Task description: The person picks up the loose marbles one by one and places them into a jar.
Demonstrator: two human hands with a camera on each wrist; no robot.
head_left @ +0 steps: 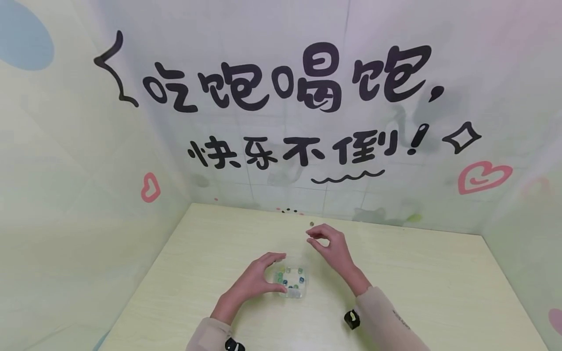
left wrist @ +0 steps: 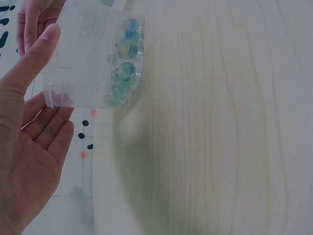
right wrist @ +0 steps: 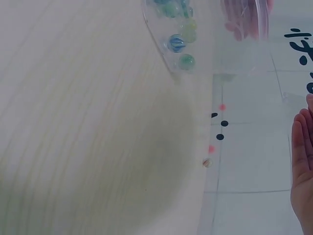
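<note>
My left hand [head_left: 251, 279] holds a clear plastic box [head_left: 295, 293], its thumb on the near side and fingers on the far side. Inside the box lie several blue, green and yellowish glass marbles [left wrist: 126, 71], gathered along the bottom in the left wrist view. Above the table, to the right of the box, hovers my right hand [head_left: 332, 248]. Its fingers and thumb curve toward each other with nothing visible between them. Just past its fingertips a single brownish marble [head_left: 311, 224] sits near the table's back edge; the right wrist view shows this loose marble [right wrist: 207, 163] too.
A pale wood-grain table [head_left: 184, 273] carries everything. Behind it and on both sides hang printed cloth walls [head_left: 272, 195] with black lettering and pink hearts. Dark wrist devices [head_left: 351, 319] sit by both sleeves.
</note>
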